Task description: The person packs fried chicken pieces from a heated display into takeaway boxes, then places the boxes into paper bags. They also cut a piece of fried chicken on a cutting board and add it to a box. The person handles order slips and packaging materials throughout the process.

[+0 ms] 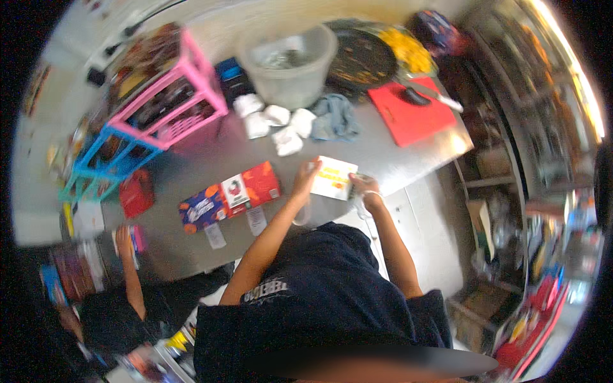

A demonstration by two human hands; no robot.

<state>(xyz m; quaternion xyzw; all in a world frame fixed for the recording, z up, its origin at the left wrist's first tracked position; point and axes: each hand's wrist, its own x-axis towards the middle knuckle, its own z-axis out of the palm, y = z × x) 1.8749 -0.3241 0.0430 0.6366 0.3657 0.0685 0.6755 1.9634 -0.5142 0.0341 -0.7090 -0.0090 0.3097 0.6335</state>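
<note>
Between my two hands is a flat white card or small box (331, 178) with yellow and orange print, held over the steel table's front edge. My left hand (305, 181) grips its left side. On its right side, my right hand (368, 187) has hold of the edge, and something pale and clear, perhaps thin plastic, hangs by the wrist. To the left lie a purple-and-orange carton (203, 209) and a red-orange carton (261, 185), end to end. Several white wrapped packets (287, 140) sit beyond my left hand, beside a crumpled blue cloth (337, 117).
A translucent bucket (292, 84) stands at the back, next to a dark round pan (361, 57) and yellow food (407, 50). A knife (438, 97) rests on a red cutting board (397, 117). Pink rack (167, 127) at left; a co-worker's hand (123, 239) beyond the cartons.
</note>
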